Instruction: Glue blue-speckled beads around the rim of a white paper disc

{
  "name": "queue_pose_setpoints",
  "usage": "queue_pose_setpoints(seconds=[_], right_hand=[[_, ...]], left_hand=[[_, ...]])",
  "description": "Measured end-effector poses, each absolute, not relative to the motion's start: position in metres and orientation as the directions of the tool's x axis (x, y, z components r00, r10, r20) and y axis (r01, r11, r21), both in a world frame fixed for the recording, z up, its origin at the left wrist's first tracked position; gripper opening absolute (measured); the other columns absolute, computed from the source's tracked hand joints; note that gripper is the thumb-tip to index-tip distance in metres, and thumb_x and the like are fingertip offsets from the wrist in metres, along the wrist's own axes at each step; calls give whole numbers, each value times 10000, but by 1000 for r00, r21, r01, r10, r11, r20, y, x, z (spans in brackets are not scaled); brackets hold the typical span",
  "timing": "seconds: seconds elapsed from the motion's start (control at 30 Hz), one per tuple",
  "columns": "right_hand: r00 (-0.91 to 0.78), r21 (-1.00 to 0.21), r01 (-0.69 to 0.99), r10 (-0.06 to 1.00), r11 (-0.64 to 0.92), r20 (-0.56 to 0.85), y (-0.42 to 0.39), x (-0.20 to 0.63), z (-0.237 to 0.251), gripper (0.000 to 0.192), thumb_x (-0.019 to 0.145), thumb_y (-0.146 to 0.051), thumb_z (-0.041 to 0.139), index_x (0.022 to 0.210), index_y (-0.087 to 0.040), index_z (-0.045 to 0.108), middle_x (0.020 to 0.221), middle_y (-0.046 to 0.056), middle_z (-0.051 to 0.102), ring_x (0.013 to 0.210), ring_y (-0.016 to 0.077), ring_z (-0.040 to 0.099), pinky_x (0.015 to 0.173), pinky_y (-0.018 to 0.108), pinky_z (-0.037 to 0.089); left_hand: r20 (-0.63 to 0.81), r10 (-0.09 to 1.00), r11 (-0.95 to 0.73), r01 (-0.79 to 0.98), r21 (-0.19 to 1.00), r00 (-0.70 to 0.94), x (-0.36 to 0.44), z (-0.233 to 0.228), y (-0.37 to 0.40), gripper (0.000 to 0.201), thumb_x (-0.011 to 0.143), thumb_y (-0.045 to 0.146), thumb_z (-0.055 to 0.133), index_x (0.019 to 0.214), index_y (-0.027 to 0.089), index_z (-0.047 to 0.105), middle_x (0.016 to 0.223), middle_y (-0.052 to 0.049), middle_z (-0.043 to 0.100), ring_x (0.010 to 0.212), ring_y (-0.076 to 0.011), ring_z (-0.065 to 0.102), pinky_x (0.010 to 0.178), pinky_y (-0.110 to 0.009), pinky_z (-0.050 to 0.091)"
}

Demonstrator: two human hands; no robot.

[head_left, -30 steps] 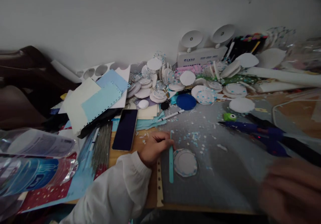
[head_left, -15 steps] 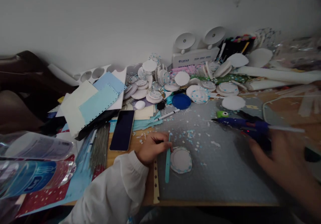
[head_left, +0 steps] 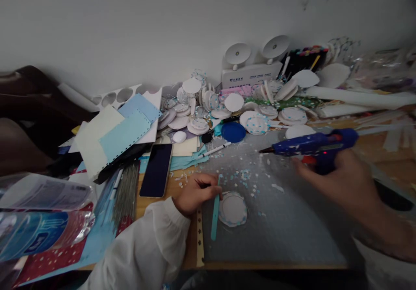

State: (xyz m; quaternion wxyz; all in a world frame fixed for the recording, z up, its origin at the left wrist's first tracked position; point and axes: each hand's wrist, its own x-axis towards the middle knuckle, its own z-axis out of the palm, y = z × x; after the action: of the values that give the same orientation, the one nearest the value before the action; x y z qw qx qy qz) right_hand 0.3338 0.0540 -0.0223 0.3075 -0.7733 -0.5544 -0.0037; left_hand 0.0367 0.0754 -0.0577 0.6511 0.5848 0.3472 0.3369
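Holding a dark-blue plastic glue gun (head_left: 302, 145) in the bare right hand (head_left: 344, 186), aimed leftward over a flat grey mat (head_left: 286, 238). Pinching a narrow flat teal strip (head_left: 215, 223) in the bare left hand (head_left: 196, 193) — just beside a round white disc (head_left: 233, 210) with a blue-speckled rim. Showing tiny white and blue scraps (head_left: 245, 175) beyond it, a black-screened rectangular phone (head_left: 156, 173) to the left, and farther back a heap of round white discs (head_left: 234, 102) — partly dotted with blue.

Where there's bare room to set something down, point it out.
The front right of the grey mat looks free, bordered by the blue-edged disc, the right hand with the glue gun, and the table's front edge. Crowded: the back, heaped with white discs, and the left, with phone, papers and bottles.
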Motion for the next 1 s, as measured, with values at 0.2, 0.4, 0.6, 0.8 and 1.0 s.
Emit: queue_pose_setpoints(seconds=[0.2, 0.4, 0.6, 0.8, 1.0], right_hand=[[202, -463, 885, 934, -46, 294, 75, 295, -34, 305, 715, -428, 592, 638, -272, 341, 535, 47, 522, 515, 218, 534, 457, 305, 341], [-26, -410, 904, 972, 123, 233, 80, 303, -66, 278, 738, -471, 596, 763, -211, 502, 628, 34, 599, 550, 218, 581, 483, 294, 373], [-151, -152, 966, 936, 208, 318, 80, 312, -75, 239, 846, -399, 509, 904, -169, 534, 718, 68, 617, 631, 236, 600, 535, 307, 373], [-96, -157, 971, 900, 178, 426, 79, 317, -79, 254, 867, -420, 501, 914, -175, 549, 769, 88, 629, 686, 254, 613, 576, 328, 409], [-30, -261, 955, 919, 143, 393, 78, 312, -75, 338, 848, -459, 525, 1005, -161, 559, 773, 111, 654, 684, 300, 645, 549, 346, 422]], left_hand=[[-57, 839, 94, -40, 995, 541, 36, -59, 75, 340, 735, 391, 699, 533, 120, 660, 534, 5, 479, 532, -98, 426, 512, -233, 302], [-65, 831, 115, -56, 992, 553, 37, -56, 75, 363, 738, 390, 698, 503, 120, 633, 563, -18, 538, 541, -106, 468, 516, -232, 335], [-60, 826, 110, -56, 992, 560, 37, -56, 76, 385, 743, 395, 700, 489, 123, 604, 549, -16, 536, 527, -99, 457, 503, -226, 323], [-84, 831, 120, -29, 992, 550, 37, -56, 76, 419, 725, 439, 713, 474, 124, 598, 537, -13, 520, 516, -98, 443, 495, -229, 308], [-85, 831, 113, -18, 993, 549, 36, -59, 76, 360, 749, 425, 692, 550, 125, 676, 538, 0, 474, 526, -102, 423, 510, -242, 303]])
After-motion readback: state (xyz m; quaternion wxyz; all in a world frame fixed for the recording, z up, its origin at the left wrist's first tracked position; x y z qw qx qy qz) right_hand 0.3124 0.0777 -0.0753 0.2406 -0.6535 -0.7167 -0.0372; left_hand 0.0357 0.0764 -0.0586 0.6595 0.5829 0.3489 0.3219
